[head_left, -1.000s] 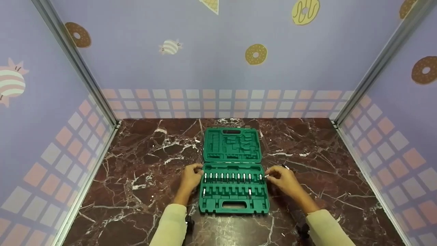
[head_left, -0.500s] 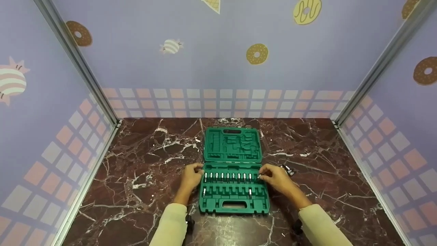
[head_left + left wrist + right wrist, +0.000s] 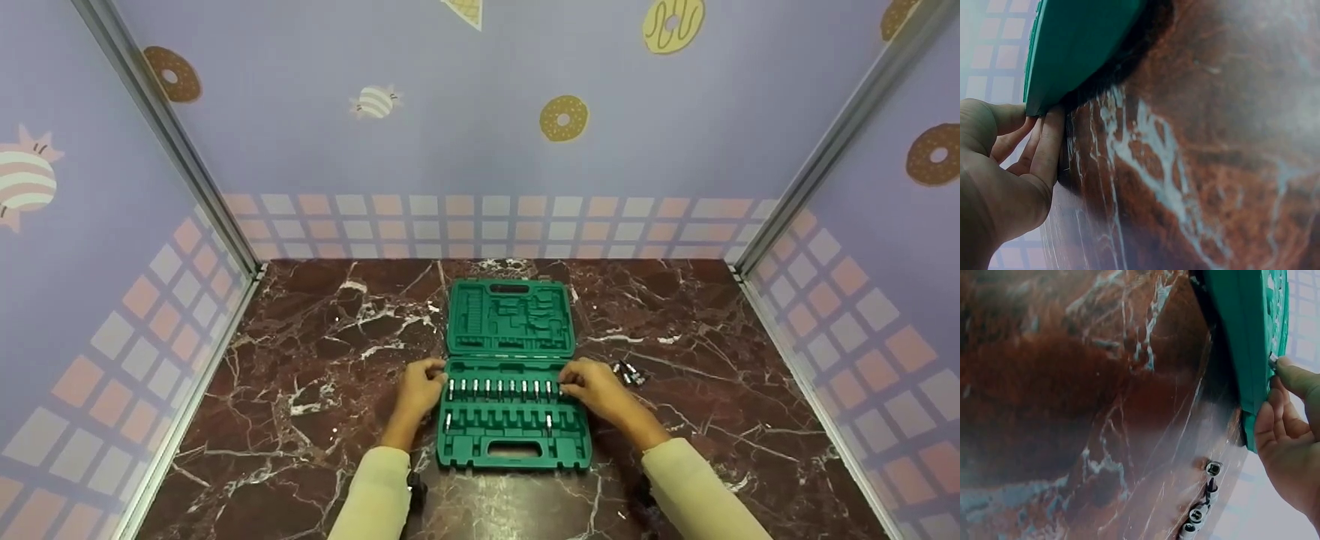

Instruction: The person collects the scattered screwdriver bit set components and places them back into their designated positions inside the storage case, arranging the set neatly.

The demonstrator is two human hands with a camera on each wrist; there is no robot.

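An open green socket case (image 3: 480, 442) lies on the table with its lid (image 3: 510, 315) folded back. Silver sockets (image 3: 500, 388) stand in a row in its upper slots; two more, one at the left (image 3: 448, 422) and one at the right (image 3: 549, 424), sit in the lower row. My left hand (image 3: 420, 388) grips the left edge of the case, thumb and fingers at its rim in the left wrist view. Over the right end of the upper row, my right hand (image 3: 596, 388) pinches a small silver socket (image 3: 1273, 360) between thumb and fingers. Its lower end is hidden.
Several loose sockets (image 3: 628, 373) lie together on the dark red marbled table (image 3: 337, 337), right of the case. Patterned lilac walls (image 3: 480, 150) enclose the table at the back and both sides.
My right hand has moved left, from the right edge of the case to the end of the upper row, uncovering the loose sockets on the table. The left hand stays put.
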